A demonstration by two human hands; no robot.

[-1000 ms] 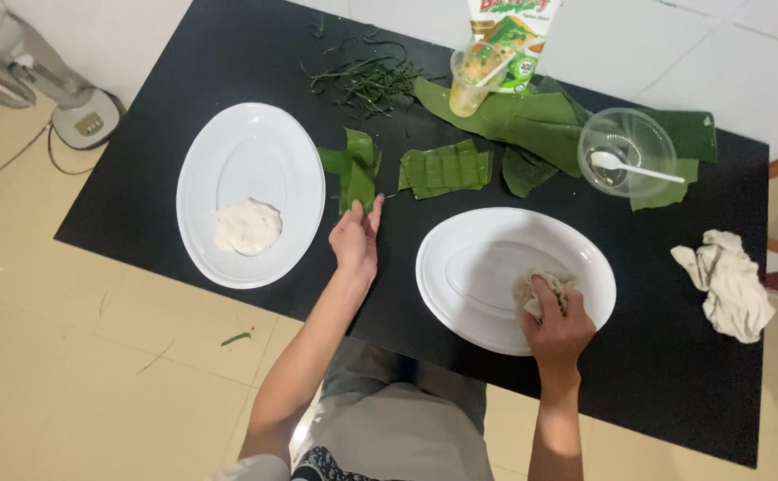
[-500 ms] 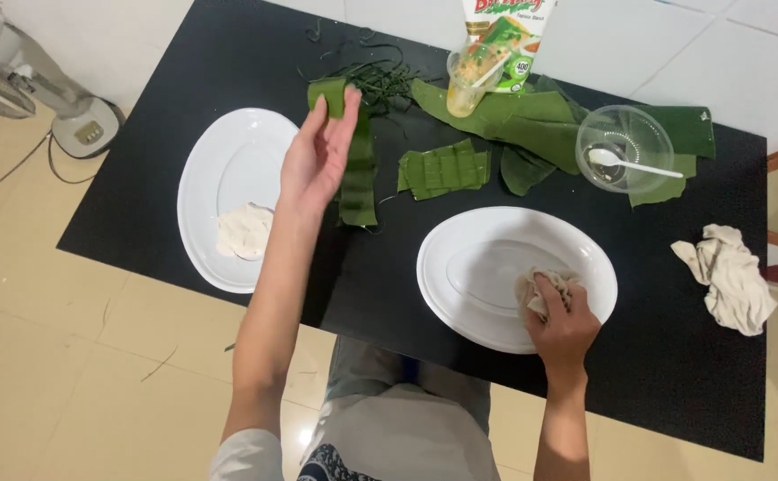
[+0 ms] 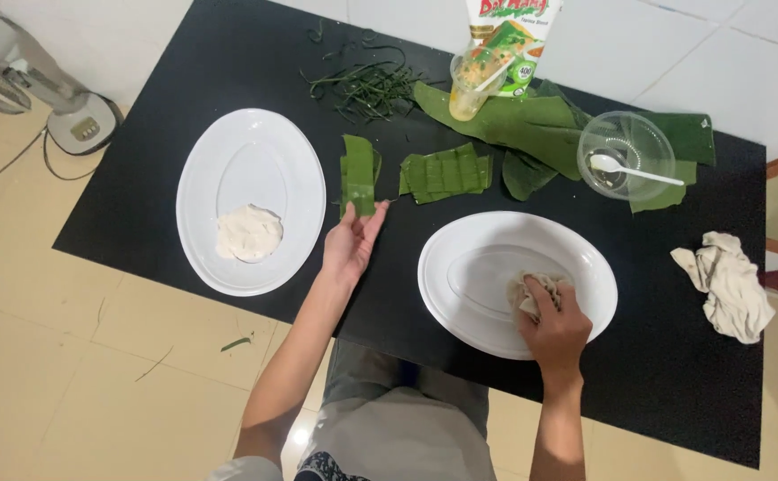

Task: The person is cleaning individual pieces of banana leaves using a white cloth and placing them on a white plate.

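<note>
My left hand pinches the near end of a folded green leaf strip, which lies on the black table between two white oval plates. The left plate carries a pale lump of dough near its front rim. My right hand grips a small crumpled cloth and presses it onto the inside of the right plate.
Behind the plates lie a stack of cut leaf pieces, large whole leaves and thin leaf strings. A plastic cup, a printed bag, a clear bowl with a white spoon and a beige rag are also there. A fan stands on the floor.
My left hand lifted the leaf strip toward the far side, then drew back and lowered it between the plates. My right hand stayed on the cloth in the right plate.
</note>
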